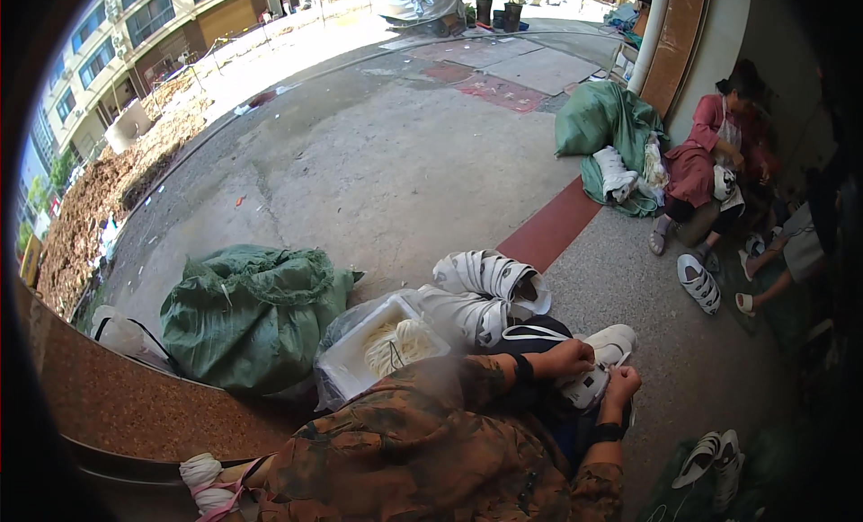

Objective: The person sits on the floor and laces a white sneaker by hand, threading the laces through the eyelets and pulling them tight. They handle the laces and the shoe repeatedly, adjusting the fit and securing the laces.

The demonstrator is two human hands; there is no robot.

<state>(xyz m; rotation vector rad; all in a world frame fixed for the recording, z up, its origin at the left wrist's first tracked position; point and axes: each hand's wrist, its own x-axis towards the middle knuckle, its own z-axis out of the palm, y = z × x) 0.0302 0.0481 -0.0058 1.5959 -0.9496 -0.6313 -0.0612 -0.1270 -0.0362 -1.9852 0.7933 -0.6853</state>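
A white sneaker (586,389) with dark openings rests over my dark-trousered lap. My left hand (571,356) is closed in a pinch at its upper side, against the lacing area. On the shoe's other side my right hand (622,384) is closed, fingers curled toward the same area. Whatever is between the fingers of either hand is too small to make out. A white lace (532,331) curves across the dark cloth beside my left hand. Nested white shoe uppers (485,275) lie in stacks just beyond my lap.
Left of my lap, a white foam box (346,365) in clear plastic holds cream-coloured laces (395,344). Beside it bulges a green woven sack (247,315). Another green sack (593,118) stands near a seated person (710,145) handling a shoe. White shoes (698,284) lie on the floor at right.
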